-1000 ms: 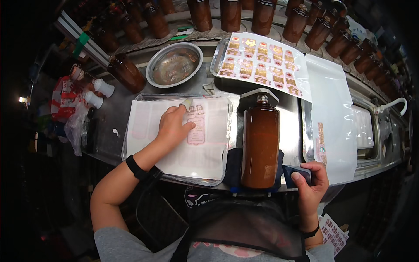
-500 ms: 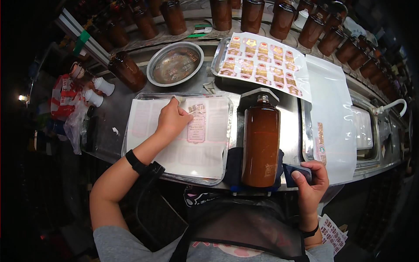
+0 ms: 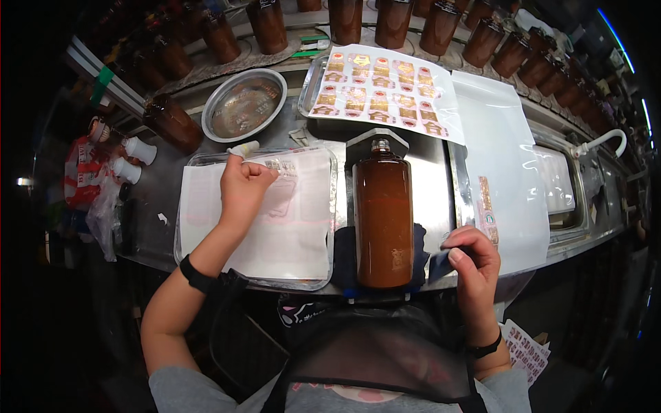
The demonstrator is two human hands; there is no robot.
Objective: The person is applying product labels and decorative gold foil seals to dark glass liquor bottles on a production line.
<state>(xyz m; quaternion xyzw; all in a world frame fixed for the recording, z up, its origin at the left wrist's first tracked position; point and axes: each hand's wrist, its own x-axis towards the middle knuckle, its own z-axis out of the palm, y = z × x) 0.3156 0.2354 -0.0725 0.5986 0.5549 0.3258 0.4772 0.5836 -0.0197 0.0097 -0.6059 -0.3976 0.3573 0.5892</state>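
A tall brown bottle (image 3: 382,213) lies on its side on a dark blue cloth (image 3: 434,261), neck pointing away from me. My right hand (image 3: 475,265) pinches the cloth's right edge beside the bottle's base. My left hand (image 3: 241,186) rests on a white backing sheet in a shallow metal tray (image 3: 323,282). Its fingers are curled on the edge of a pale label (image 3: 281,166) near the sheet's top. The index finger, wearing a white cot, points away from me.
A tray holding a sheet of red and gold stickers (image 3: 382,86) sits behind the bottle. A round metal bowl (image 3: 244,104) and a single brown bottle (image 3: 172,122) stand at the back left. Several brown bottles (image 3: 344,17) line the rear. A clear plastic sheet (image 3: 509,158) lies on the right.
My left hand went from lying flat on the sheet to curling its fingers on the label. The right hand and the bottle have stayed where they were.
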